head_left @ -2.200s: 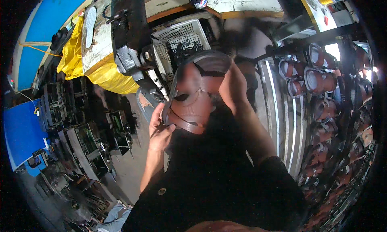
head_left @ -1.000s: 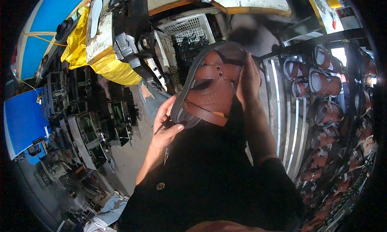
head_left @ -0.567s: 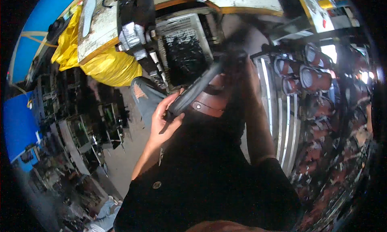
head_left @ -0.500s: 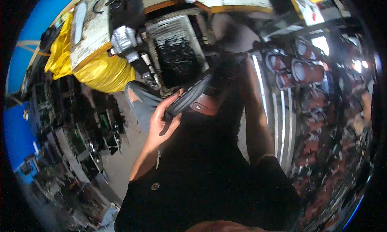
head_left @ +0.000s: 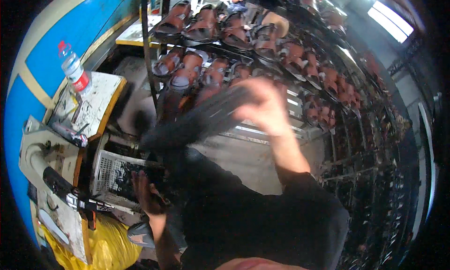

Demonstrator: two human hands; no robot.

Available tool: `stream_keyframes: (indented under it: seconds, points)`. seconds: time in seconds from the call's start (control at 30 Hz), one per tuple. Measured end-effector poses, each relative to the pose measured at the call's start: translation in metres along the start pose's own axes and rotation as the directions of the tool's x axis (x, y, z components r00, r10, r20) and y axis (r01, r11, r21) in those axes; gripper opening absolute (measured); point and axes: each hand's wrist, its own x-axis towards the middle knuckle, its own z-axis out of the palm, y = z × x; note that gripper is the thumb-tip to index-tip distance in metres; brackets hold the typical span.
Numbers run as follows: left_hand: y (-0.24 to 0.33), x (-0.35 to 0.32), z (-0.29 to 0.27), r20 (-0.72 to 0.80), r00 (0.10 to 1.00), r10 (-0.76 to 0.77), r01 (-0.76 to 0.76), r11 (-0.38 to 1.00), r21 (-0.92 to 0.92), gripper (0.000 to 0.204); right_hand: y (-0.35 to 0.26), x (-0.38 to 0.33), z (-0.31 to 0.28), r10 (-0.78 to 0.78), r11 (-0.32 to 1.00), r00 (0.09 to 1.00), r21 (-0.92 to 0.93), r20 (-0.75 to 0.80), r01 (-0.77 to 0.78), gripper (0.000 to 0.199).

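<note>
A sandal (head_left: 197, 117), its black sole smeared by motion, is raised in front of the shelves. My right hand (head_left: 262, 106) is closed round its upper right end. The sandal slants down left toward the crate. Lower down, my left hand (head_left: 147, 192) is in shadow beside the grey plastic crate (head_left: 104, 176), its fingers up and apart, with nothing visible in it. Black pieces (head_left: 126, 178) lie in the crate. Brown sandals (head_left: 204, 23) stand in rows on the rack beyond my right hand.
At left are white worktables with yellow edges (head_left: 101, 98), a bottle with a red cap (head_left: 74, 72), and a sewing-machine-like arm (head_left: 54, 176). A yellow sack (head_left: 112, 244) lies below. A dark upright post (head_left: 149, 54) stands before the rack. More shelving (head_left: 370, 195) fills the right side.
My view has swung right toward the rack. The sandal, earlier in my left hand at my lap, is now lifted in my right hand. My left hand has let go and is beside the crate.
</note>
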Motion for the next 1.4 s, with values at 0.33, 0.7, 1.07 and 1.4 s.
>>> stream_keyframes:
  seconds: [0.33,0.7,1.07,1.4]
  points:
    - [-0.110,-0.107,0.057,0.422,0.620,-0.662,0.735,0.678,-0.017,0.073,-0.056,-0.050,-0.275,-0.675,0.467,0.456,-0.814,-0.580,-0.345,0.026]
    - [-0.148,-0.148,0.085,0.496,0.629,-0.599,0.771,0.561,-0.301,0.040,0.011,-0.094,-0.409,-0.325,-0.030,0.732,-0.767,-0.599,-0.641,0.050]
    - [-0.088,-0.129,0.079,0.523,0.622,-0.583,0.776,0.549,-0.310,0.036,-0.027,-0.060,-0.342,-0.454,0.218,0.671,-0.803,-0.586,-0.554,0.031]
    - [-0.059,-0.131,0.039,0.391,0.579,-0.715,0.814,0.482,-0.325,0.034,0.037,0.141,0.019,-0.388,0.692,0.921,-0.653,0.024,0.308,0.044]
